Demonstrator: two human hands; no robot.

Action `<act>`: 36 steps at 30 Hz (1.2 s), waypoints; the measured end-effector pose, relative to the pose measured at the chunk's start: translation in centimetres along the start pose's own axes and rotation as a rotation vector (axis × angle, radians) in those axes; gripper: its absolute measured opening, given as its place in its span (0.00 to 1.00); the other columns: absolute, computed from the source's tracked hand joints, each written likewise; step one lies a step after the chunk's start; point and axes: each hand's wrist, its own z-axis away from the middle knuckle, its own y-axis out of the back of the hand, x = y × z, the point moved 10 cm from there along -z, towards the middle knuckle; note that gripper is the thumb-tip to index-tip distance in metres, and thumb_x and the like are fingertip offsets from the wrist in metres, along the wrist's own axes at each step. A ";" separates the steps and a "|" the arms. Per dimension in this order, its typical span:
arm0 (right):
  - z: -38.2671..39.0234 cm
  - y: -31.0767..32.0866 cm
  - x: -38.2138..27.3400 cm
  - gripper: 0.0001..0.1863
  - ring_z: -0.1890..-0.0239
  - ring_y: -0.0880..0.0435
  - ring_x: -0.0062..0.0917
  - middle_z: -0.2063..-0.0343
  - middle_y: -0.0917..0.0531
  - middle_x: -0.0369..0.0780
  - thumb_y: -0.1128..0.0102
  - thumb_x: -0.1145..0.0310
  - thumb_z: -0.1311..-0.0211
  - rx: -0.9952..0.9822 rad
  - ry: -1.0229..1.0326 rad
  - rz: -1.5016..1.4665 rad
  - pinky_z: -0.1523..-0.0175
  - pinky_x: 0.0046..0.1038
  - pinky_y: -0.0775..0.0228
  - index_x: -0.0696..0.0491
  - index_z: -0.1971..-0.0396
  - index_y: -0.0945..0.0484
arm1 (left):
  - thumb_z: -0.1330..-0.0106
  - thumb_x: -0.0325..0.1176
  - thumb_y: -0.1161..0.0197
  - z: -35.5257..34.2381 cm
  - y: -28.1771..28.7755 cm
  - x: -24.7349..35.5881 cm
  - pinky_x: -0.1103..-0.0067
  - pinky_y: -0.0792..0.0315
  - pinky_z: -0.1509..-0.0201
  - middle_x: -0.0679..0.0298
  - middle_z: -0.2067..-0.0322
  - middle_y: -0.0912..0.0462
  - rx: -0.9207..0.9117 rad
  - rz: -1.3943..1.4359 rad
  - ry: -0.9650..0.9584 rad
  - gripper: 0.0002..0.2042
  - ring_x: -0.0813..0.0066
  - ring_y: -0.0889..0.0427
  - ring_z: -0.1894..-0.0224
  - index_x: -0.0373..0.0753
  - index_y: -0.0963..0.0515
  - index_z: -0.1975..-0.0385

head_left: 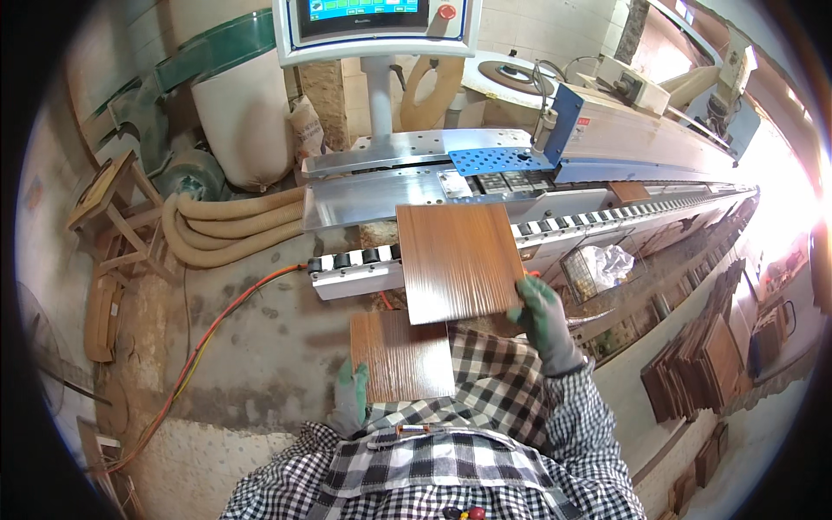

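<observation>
My right hand (546, 323), in a grey-green glove, grips the right edge of a brown wood-grain panel (459, 260). That panel lies partly over the roller rail and the front of the machine's metal table (373, 201). Lower and to the left, a second, smaller-looking wood-grain panel (401, 357) is held close to my body. My gloved left hand (350, 397) is closed on its left edge, with some fingers hidden beneath. The near edge of the first panel slightly overlaps the far edge of the second.
A roller rail (351, 262) runs along the machine's front, with another panel (628, 191) farther down it. Brown panels (702, 364) stand stacked at right. A control screen (364, 17) rises above the table. Hoses (234, 232) and a red air line (221, 325) lie at left.
</observation>
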 end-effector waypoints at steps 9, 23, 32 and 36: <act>-14.5 -3.3 -3.3 0.19 0.62 0.12 0.35 0.60 0.18 0.44 0.40 0.70 0.28 -0.085 -0.048 0.031 0.56 0.34 0.15 0.64 0.44 0.27 | 0.26 0.23 0.47 0.4 -0.3 0.8 0.83 0.25 0.49 0.69 0.54 0.23 0.013 0.083 0.057 0.18 0.83 0.25 0.57 0.31 0.27 0.38; -8.8 -19.4 -7.3 0.20 0.46 0.18 0.41 0.51 0.17 0.46 0.39 0.58 0.31 -0.120 0.779 1.183 0.40 0.41 0.28 0.57 0.47 0.20 | 0.21 0.29 0.46 -0.3 0.3 -1.6 0.83 0.24 0.52 0.68 0.57 0.20 0.054 0.224 -0.011 0.15 0.83 0.23 0.59 0.29 0.26 0.40; -10.0 -22.9 -3.2 0.17 0.46 0.20 0.38 0.54 0.17 0.42 0.40 0.55 0.34 -0.027 0.953 1.462 0.41 0.45 0.32 0.52 0.56 0.18 | 0.22 0.29 0.46 -0.4 0.4 0.2 0.83 0.25 0.52 0.68 0.55 0.20 0.033 -0.072 -0.038 0.16 0.84 0.23 0.58 0.30 0.24 0.40; -10.0 -23.0 -3.1 0.17 0.45 0.20 0.40 0.53 0.17 0.42 0.39 0.55 0.34 -0.042 0.897 1.481 0.38 0.45 0.34 0.51 0.55 0.19 | 0.20 0.38 0.45 -0.4 0.6 -0.9 0.72 0.23 0.48 0.57 0.54 0.16 0.068 0.001 -0.071 0.18 0.71 0.19 0.55 0.32 0.26 0.40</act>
